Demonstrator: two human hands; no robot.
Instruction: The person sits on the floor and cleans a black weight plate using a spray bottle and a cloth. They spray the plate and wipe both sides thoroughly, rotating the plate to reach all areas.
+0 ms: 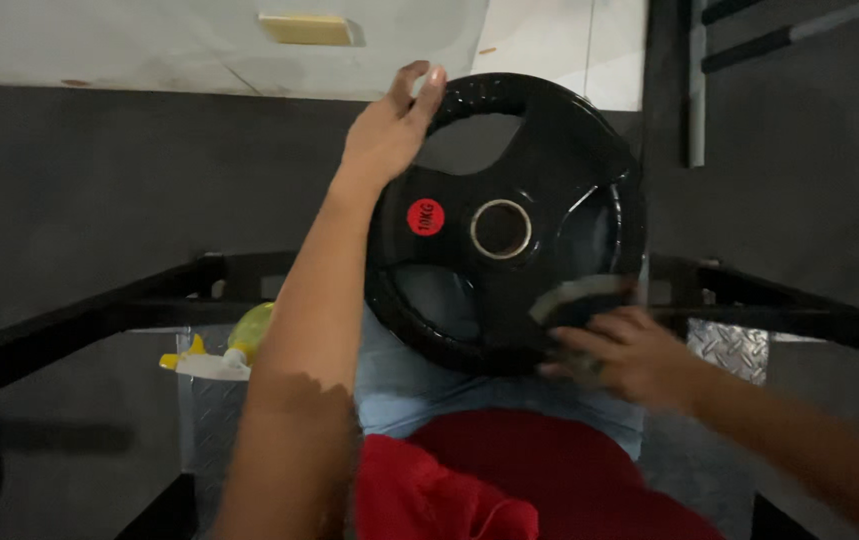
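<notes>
While we scanned from the left edge of the view, a yellow-and-white spray bottle (221, 350) stood beside a patterned metal plate (211, 425), just under a black frame bar (89, 320) and close to the left forearm. That bottle looked easy to knock over if the elbow swung outward.

Further in, the left hand (386, 130) was closed around the upper left rim of a black weight plate (505, 225), fingers hooked over the edge by a grip cut-out. The plate stood nearly upright, resting on our denim-covered lap (404, 385) above a red cloth or shirt (509, 480). We judged that hold to be partial: only the rim was caught, so the disc could roll or tip sideways off the thighs.

On the right, the right hand (621, 352) pressed what seemed a dark cloth or pad (579, 298) against the lower right of the plate; motion blur kept us from telling how firmly it was clenched. Hard pushing there might have twisted the plate out of the left hand's hold and dropped it toward the feet or the frame.
</notes>
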